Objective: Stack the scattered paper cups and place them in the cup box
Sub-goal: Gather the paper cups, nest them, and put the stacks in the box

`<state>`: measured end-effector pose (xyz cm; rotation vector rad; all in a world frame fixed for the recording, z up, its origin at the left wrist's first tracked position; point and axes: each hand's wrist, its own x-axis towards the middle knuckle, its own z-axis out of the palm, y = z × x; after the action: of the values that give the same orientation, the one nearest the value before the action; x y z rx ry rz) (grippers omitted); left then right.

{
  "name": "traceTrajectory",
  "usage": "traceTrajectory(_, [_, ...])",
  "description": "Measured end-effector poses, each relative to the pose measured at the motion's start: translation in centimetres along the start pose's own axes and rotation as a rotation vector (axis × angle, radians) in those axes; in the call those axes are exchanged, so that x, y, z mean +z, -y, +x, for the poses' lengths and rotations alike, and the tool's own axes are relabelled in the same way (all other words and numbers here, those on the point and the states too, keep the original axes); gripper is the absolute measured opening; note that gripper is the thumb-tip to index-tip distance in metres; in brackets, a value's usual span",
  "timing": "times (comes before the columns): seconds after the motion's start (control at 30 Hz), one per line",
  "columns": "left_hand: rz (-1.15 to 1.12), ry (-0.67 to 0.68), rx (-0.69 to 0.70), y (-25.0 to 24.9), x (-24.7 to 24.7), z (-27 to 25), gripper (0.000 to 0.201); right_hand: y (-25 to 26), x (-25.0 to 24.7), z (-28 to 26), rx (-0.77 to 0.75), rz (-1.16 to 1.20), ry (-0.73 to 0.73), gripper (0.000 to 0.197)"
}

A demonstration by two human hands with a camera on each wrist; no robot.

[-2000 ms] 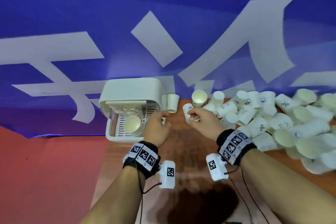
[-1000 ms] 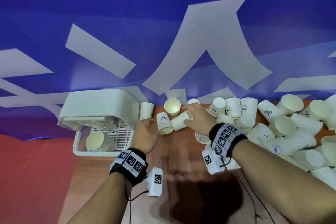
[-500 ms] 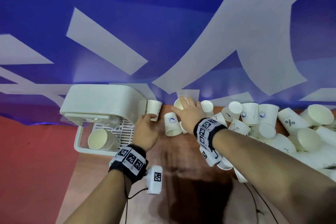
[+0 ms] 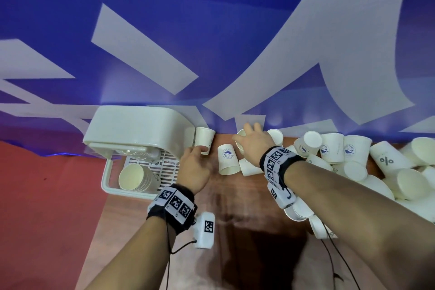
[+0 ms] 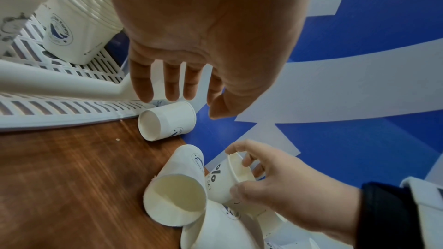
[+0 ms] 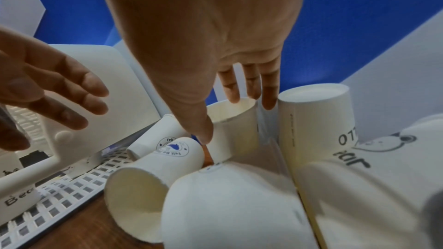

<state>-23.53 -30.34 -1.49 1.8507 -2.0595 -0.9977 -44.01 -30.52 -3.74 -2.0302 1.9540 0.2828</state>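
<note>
both hands have pushed forward to the table's far edge since a moment ago: the left hand (image 4: 195, 167), fingers spread and holding nothing, now reaches the cup lying on its side (image 5: 167, 120) just beside the cup box (image 4: 131, 125), while the right hand (image 4: 255, 141) pinches the rim of an upright cup (image 5: 226, 181) printed "%" and "day". only one nested stack (image 4: 138, 178) lies in the box, and a heap of loose cups (image 4: 353, 160) still covers the right, some marked "funny" or "%".

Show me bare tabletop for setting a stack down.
Free: brown wooden table between the forearms, near side of the two lying cups. Crowded: white paper cup pile to the right; white slatted cup box holds the left edge.
</note>
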Motion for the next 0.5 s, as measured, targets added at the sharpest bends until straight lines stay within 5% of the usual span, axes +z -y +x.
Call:
traceTrajectory(0.33, [0.004,0.034,-0.04,-0.5,0.0,-0.3,0.057,-0.2,0.1,-0.7,0.001,0.098,0.057,0.055])
traceTrajectory(0.5, [-0.039,0.01,-0.087,-0.9,-0.2,0.9,0.05,-1.1,-0.4,-1.8,0.057,0.295,-0.055,0.058])
